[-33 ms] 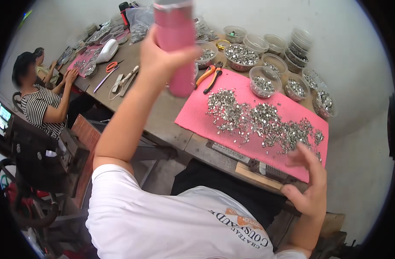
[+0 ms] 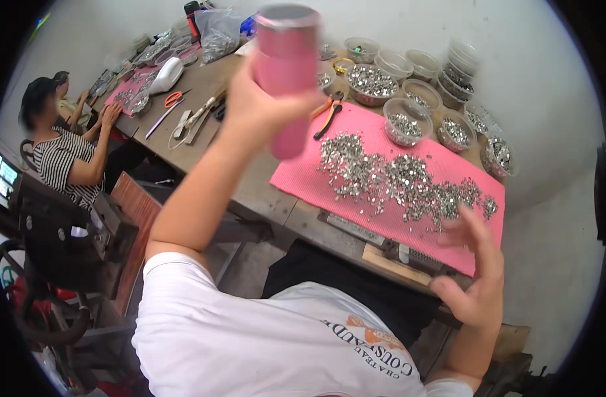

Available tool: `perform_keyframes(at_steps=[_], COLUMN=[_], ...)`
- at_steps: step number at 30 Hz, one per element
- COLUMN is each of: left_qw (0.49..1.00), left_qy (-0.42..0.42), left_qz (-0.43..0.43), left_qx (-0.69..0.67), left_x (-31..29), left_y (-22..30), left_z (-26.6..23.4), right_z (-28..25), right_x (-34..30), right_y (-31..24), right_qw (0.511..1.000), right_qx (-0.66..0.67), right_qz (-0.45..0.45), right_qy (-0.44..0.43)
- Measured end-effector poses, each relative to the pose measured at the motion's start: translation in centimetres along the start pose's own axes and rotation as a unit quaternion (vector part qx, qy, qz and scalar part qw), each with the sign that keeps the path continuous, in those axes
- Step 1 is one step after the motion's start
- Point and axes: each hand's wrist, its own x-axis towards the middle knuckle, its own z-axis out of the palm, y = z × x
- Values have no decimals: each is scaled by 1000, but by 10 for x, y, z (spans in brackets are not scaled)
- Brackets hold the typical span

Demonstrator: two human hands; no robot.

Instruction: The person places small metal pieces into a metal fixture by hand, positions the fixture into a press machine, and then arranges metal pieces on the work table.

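My left hand [image 2: 266, 106] is wrapped round a tall pink drinking bottle [image 2: 288, 66] with a silver rim and dark top. It is raised in front of the table, smeared a little by motion. My right hand [image 2: 475, 264] hangs over the near right edge of a pink mat [image 2: 296, 169], fingers apart, holding nothing. Many small shiny silver pieces [image 2: 409, 178] lie spread across the mat. Orange-and-black pliers [image 2: 330, 114] rest at the mat's far left edge, just right of the bottle.
Clear plastic tubs [image 2: 372, 85] of silver pieces line the mat's far side, some stacked. Orange-handled scissors [image 2: 174, 99], a white jug [image 2: 166, 76] and a plastic bag [image 2: 218, 38] stand to the left. A person in stripes [image 2: 64, 159] sits farther left beside another. A wooden strip [image 2: 395, 266] edges the table.
My left hand has carried the bottle to the right and slightly down, so its top now shows. My right hand is nearly unmoved, still open.
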Motion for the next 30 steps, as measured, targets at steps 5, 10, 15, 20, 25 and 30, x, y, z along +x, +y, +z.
perform_keyframes(at_steps=[5, 10, 15, 20, 25, 30], left_qw=[978, 963, 950, 872, 877, 881], left_qy=[-175, -235, -260, -449, -426, -429], left_qz=[-4, 129, 162, 136, 105, 150], left_qx=[-110, -28, -56, -139, -194, -132], left_x=[-106, -152, -160, -158, -165, -166], left_y=[15, 21, 20, 23, 25, 21], left_z=[52, 87, 100, 93, 105, 106], right_z=[25, 17, 6, -17, -18, -23], right_x=[31, 23, 6, -1, -12, -17], right_y=[-37, -58, -60, -66, -85, -84], right_qw=[980, 973, 965, 950, 972, 930], right_qx=[-142, -225, -259, -247, -194, -325], right_qz=[-121, -51, -27, -140, -106, -29], right_qy=[75, 28, -3, -130, -82, -171])
